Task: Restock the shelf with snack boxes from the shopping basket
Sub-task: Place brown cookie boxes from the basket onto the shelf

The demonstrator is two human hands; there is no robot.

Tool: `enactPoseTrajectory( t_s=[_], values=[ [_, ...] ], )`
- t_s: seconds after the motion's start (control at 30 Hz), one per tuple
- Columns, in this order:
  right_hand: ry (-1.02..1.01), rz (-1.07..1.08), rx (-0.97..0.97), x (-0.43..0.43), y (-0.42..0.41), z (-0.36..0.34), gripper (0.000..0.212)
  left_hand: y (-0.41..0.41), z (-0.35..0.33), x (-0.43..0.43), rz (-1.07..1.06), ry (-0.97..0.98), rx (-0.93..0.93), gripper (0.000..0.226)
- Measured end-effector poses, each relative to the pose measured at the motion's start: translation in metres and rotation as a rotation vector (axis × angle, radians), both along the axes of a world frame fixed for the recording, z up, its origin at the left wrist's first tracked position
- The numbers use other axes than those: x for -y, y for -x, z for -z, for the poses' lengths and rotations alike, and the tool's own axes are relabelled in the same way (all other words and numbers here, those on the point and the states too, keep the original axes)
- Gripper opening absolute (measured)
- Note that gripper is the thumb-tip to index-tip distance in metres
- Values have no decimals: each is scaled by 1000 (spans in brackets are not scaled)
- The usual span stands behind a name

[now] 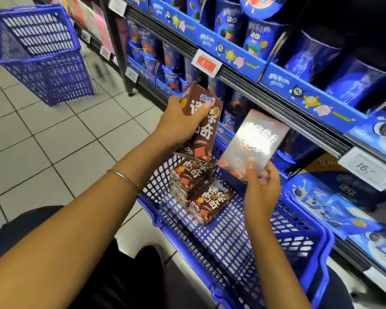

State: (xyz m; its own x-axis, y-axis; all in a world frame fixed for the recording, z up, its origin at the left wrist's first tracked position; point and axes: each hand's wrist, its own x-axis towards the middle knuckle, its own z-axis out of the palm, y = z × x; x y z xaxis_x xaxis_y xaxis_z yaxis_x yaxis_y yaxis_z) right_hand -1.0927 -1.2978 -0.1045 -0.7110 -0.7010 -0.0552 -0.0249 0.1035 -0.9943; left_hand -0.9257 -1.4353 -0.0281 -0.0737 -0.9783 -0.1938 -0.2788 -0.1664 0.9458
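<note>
My left hand [183, 121] grips a brown snack box [204, 130] upright above the blue shopping basket [299, 248]. My right hand [262, 188] pinches the lower edge of a second snack box [254, 143], tilted toward the shelf [276, 101] and washed out by glare. Several more brown boxes [201, 188] lie stacked and leaning at the basket's far end. The shelf edge carries price tags, and blue cookie tubs and boxes fill the rows behind it.
A second blue basket [40, 54] stands on the tiled floor at the upper left, beside the shelf's end post [123, 63]. My dark-clothed knees [125, 275] are at the bottom, against the near basket. A red price tag [206, 63] juts out above my left hand.
</note>
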Motion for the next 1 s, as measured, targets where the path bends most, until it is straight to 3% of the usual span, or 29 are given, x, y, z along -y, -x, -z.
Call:
enactPoseTrajectory(
  t_s=[0.13,0.23,0.53,0.67,0.77,0.87,1.0],
  values=[
    [30,-49,82,-1,8,-20,50,3,4,-1,50,-25,-17,71],
    [36,-143,107,0,3,-28,36,8,5,-4,115,-41,2,73],
    [-14,-334,118,3,-18,-29,25,13,5,-10,176,-94,-48,74],
    [-52,-385,168,3,-28,-27,17,18,2,-15,218,-161,-182,78],
    [-84,-407,223,3,-33,-29,17,20,1,-18,268,-240,-260,91],
    [-93,-408,256,3,-35,-31,16,16,-1,-21,298,-292,-235,122],
    [-111,-376,252,3,-35,-31,18,13,-4,-28,323,-240,-215,92]
  ],
)
